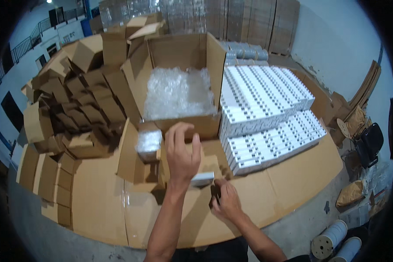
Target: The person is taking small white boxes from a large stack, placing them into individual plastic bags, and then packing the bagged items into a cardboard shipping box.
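My left hand (182,150) is raised over an open cardboard box (125,153), its thumb and fingers apart with nothing between them. Just below it, a small flat white box (203,178) lies at the near side of the open box, partly behind my left wrist. Beside that white box's right end is my right hand (228,200), fingers bent and thumb apart; whether a fingertip touches the box I cannot tell. A bubble-wrapped bundle (149,143) stands inside the open box, left of my left hand.
Behind stands a large carton (177,50) holding bubble wrap (179,94). Stacks of white boxes (270,126) fill the right side. Brown carton dividers (85,96) crowd the left. Cardboard (270,192) covers the table. Wire spools (329,240) sit on the floor at right.
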{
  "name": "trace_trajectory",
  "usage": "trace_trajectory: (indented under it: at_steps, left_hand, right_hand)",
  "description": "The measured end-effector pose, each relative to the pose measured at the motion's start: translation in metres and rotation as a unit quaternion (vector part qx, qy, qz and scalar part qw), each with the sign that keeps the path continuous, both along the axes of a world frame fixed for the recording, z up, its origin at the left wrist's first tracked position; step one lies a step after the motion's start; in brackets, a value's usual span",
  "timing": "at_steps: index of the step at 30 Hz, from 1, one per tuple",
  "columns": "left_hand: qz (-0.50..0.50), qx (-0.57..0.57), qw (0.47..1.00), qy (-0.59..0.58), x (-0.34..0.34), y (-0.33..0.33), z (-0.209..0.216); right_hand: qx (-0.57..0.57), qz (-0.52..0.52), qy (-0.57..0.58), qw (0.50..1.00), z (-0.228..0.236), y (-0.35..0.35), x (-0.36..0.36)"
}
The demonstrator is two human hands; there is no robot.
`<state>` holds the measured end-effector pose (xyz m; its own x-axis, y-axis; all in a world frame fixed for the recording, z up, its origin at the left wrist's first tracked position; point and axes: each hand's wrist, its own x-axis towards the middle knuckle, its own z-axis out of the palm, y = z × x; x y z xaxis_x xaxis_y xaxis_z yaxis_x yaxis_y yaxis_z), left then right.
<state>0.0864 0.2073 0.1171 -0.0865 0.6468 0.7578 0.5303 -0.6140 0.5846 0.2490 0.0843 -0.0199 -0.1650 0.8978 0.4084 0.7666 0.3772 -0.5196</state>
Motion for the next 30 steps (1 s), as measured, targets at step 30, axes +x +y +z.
trace_trajectory:
  at_steps: [30]
  left_hand:
    - [-0.136,-0.184,0.961,-0.155,-0.042,0.144,0.056]
  right_hand:
    - [-0.071,0.001,0.091,0.993,-0.003,-0.006,0.003]
